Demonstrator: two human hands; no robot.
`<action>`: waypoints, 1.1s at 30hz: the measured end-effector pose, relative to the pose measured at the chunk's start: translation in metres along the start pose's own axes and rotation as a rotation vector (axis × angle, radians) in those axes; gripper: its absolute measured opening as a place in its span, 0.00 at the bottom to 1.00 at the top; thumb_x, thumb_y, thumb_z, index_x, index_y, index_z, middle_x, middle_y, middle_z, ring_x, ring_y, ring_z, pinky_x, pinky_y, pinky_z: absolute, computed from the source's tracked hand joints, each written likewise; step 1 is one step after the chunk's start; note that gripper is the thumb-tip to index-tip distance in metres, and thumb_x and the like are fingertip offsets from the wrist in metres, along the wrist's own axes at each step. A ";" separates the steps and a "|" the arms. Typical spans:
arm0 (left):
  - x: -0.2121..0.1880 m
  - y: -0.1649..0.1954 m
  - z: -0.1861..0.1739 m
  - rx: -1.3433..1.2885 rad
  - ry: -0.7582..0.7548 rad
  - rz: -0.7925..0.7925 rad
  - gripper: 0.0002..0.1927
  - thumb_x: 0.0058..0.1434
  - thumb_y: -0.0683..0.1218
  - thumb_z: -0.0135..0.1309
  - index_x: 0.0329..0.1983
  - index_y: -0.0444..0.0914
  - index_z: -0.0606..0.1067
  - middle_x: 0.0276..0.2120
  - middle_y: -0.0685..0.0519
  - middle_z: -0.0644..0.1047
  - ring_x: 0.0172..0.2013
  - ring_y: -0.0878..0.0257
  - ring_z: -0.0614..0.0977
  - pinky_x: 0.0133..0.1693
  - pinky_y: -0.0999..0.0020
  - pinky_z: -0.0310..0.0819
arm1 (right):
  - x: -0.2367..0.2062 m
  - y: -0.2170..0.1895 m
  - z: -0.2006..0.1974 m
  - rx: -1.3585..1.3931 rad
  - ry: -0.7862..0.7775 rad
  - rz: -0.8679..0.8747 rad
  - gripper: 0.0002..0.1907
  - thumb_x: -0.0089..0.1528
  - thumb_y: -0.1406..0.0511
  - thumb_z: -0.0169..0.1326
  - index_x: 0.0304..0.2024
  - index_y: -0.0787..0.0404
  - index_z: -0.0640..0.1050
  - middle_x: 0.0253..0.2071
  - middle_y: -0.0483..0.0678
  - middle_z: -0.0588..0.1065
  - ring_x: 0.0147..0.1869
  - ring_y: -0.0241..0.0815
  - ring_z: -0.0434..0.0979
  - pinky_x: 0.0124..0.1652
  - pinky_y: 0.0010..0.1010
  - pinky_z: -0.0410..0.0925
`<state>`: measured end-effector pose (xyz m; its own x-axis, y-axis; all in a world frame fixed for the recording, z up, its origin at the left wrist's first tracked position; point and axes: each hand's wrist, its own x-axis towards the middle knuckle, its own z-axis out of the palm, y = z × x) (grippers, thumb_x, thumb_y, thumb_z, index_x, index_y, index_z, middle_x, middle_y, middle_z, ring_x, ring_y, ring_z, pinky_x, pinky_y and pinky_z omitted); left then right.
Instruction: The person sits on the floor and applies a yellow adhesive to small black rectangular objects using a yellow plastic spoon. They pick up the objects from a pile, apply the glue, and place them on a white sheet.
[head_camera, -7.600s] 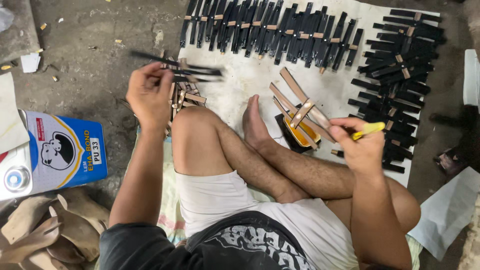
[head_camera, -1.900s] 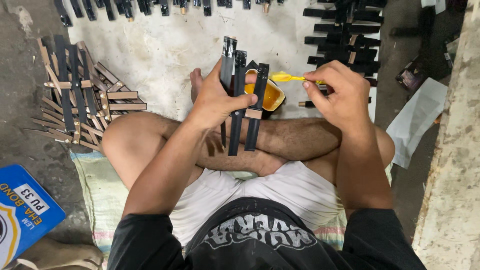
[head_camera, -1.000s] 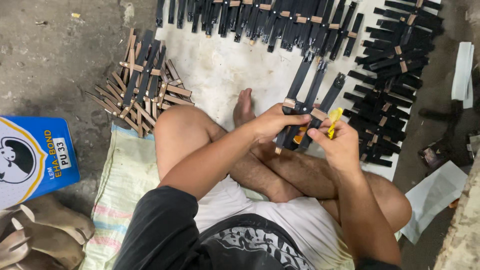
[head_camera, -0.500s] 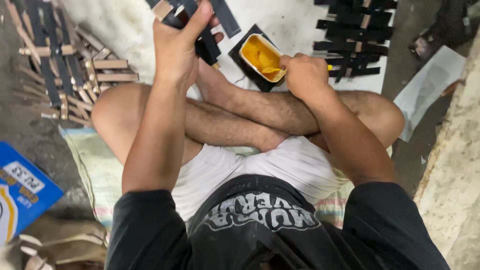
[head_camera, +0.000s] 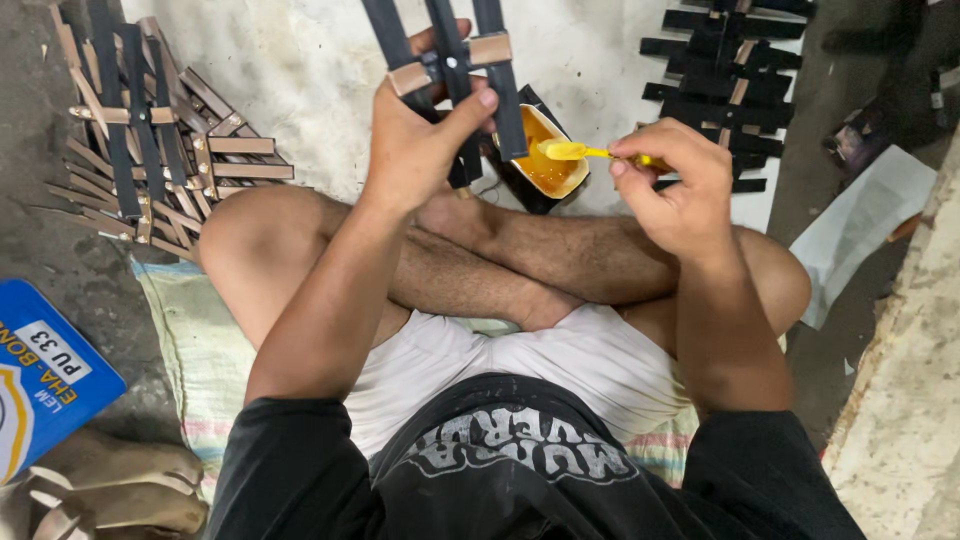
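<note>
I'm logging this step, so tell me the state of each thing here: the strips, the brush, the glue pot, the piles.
Black strip frame: held up in left hand.
Yellow brush: in right hand, glue-coated, over pot.
Glue pot: open, tilted, holding glue.
Left pile: stacked loosely.
Right pile: laid overlapping.

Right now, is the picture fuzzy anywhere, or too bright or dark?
Head view: mostly sharp on the left hand gripping the black slat frame and the right hand with the yellow brush; the white sheet looks bright and washed out; the top right corner falls into dark shadow; the shirt at the bottom edge is slightly soft.
</note>
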<state>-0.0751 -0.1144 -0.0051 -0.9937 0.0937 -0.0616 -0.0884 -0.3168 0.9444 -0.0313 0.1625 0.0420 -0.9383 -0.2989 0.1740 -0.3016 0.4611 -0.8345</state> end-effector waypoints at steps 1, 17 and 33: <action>-0.001 0.001 0.002 0.000 -0.007 -0.025 0.30 0.66 0.34 0.62 0.69 0.29 0.65 0.38 0.53 0.79 0.37 0.67 0.83 0.39 0.72 0.83 | 0.002 0.001 0.007 0.020 0.070 -0.114 0.08 0.66 0.78 0.60 0.46 0.65 0.79 0.42 0.51 0.78 0.35 0.37 0.76 0.34 0.22 0.68; -0.005 0.007 0.008 -0.179 -0.056 -0.098 0.33 0.66 0.33 0.61 0.71 0.30 0.61 0.39 0.51 0.77 0.34 0.63 0.82 0.39 0.68 0.81 | 0.008 -0.007 0.013 0.012 0.041 -0.154 0.08 0.65 0.77 0.60 0.45 0.64 0.80 0.40 0.49 0.78 0.36 0.34 0.74 0.32 0.21 0.65; -0.003 0.007 0.004 -0.161 -0.112 -0.181 0.33 0.69 0.38 0.58 0.75 0.40 0.61 0.41 0.54 0.76 0.38 0.65 0.79 0.41 0.65 0.82 | -0.002 0.007 0.002 0.116 0.057 -0.154 0.07 0.65 0.78 0.60 0.45 0.67 0.79 0.41 0.52 0.78 0.37 0.36 0.76 0.36 0.23 0.68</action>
<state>-0.0728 -0.1133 0.0024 -0.9477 0.2634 -0.1803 -0.2827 -0.4302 0.8573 -0.0310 0.1652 0.0348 -0.8918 -0.3088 0.3306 -0.4236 0.3133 -0.8500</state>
